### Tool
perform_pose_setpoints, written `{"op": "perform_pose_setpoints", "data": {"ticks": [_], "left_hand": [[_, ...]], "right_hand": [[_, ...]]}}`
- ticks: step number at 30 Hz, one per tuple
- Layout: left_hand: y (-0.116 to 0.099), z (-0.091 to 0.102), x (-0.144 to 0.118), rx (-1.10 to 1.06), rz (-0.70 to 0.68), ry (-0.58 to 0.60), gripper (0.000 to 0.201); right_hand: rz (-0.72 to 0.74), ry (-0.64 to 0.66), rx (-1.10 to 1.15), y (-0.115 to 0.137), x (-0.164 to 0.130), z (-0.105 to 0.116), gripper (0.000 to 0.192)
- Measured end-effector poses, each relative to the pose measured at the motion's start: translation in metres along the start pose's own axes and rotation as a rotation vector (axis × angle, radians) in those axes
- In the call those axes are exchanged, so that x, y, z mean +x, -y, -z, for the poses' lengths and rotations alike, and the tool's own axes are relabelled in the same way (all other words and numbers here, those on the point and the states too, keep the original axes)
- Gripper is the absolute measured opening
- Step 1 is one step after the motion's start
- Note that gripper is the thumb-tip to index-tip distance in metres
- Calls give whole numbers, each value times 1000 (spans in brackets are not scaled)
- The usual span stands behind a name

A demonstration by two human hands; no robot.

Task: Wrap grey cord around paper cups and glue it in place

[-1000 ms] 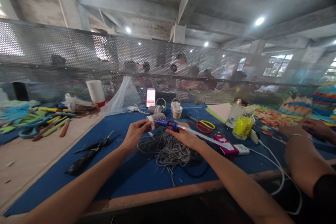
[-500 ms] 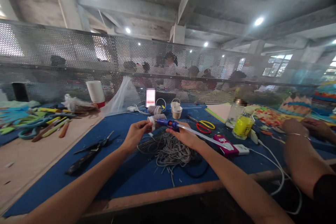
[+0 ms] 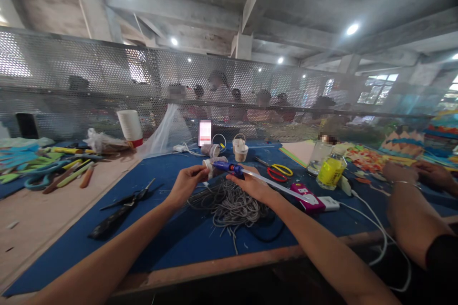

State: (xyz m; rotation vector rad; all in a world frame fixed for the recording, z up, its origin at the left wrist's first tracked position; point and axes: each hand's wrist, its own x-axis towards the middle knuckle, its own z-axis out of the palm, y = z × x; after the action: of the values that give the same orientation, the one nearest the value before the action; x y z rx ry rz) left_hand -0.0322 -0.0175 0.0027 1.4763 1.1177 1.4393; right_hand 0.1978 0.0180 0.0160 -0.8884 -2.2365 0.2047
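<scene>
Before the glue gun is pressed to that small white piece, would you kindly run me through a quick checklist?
1. Right hand grips the blue glue gun: ok.
2. Left hand pinches the small white piece at the nozzle: ok.
3. Left fingertips away from the nozzle: not ok, very close.
4. Grey cord pile out from under the gun: not ok, it lies directly beneath.
5. Glue stick loaded: ok, a translucent stick trails from the back.
6. Gun hot: cannot tell.
</scene>
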Motion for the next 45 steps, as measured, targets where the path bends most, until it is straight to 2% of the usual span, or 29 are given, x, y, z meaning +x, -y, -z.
{"op": "perform_pose_setpoints", "data": {"ticks": [15, 26, 30, 35, 40, 42, 45], "left_hand": [[1, 2, 1, -14, -16, -38, 27], [1, 2, 1, -105, 45, -90, 29], [1, 1, 0, -124, 50, -77, 29], [-3, -1, -1, -163, 88, -89, 29], [-2, 2, 0, -252, 167, -95, 31], [0, 4, 1, -295, 204, -94, 30], [4, 7, 3, -367, 257, -76, 27]], "right_hand": [[-4, 41, 33, 1, -1, 3, 36], [-38, 54, 66, 2, -2, 2, 37], [-135, 52, 188, 1, -1, 1, 41], [-293, 78, 455, -1, 2, 0, 43], [-305, 151, 747, 0, 4, 3, 42], [-313, 154, 757, -2, 5, 4, 42], [-345, 38, 665, -10, 8, 2, 41]]}}
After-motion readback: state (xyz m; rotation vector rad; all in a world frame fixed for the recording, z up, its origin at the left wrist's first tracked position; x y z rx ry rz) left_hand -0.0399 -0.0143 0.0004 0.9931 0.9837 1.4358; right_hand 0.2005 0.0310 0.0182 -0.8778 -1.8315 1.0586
